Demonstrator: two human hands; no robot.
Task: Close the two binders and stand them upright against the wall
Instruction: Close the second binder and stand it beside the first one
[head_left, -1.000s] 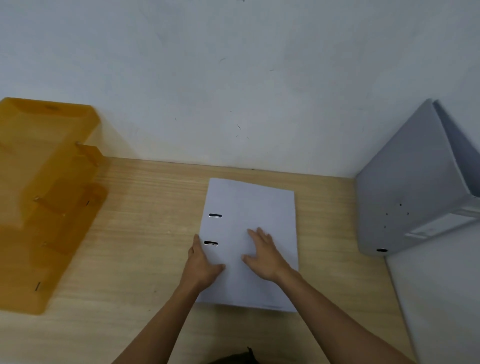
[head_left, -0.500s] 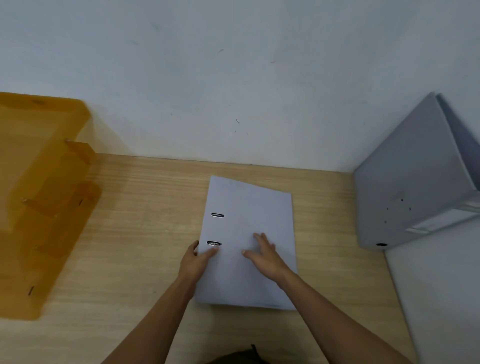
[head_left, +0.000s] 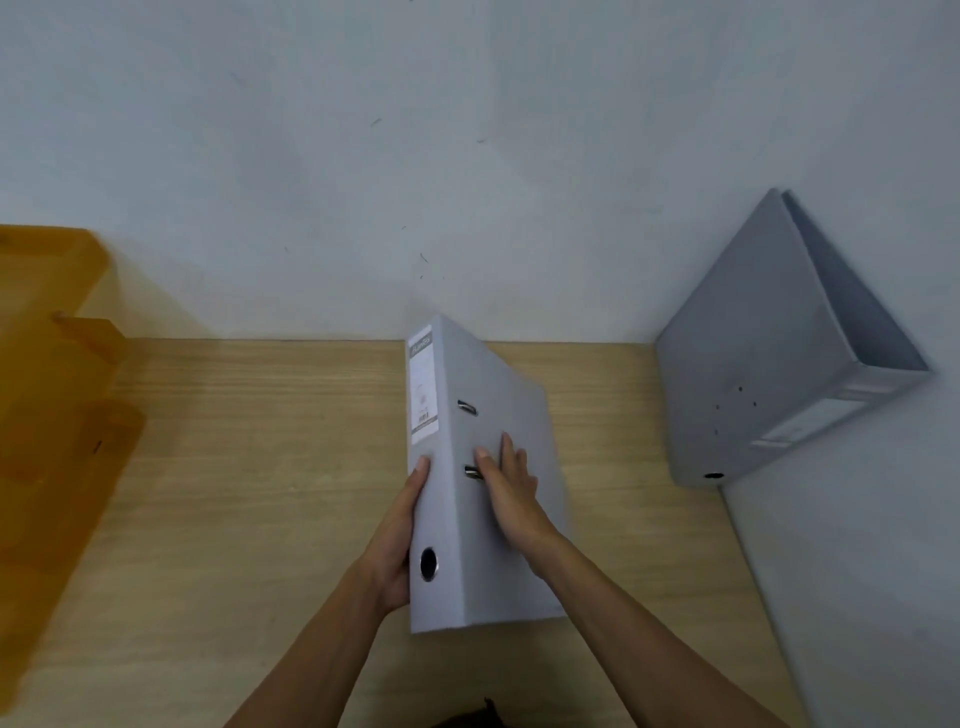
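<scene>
- Both hands are gripping the closed grey binder (head_left: 498, 467), tilted above the counter (head_left: 260, 493).
- Left hand (head_left: 397, 545) fingers are clamping its spine; right hand (head_left: 511, 493) fingers are pressing flat on the cover.
- The second binder (head_left: 769, 364) is leaning against the right wall.

A single head-worn wide-angle view is aimed forward and down at the light wooden desk (head_left: 249, 493), close above it, with the pale painted wall (head_left: 467, 156) faced
</scene>
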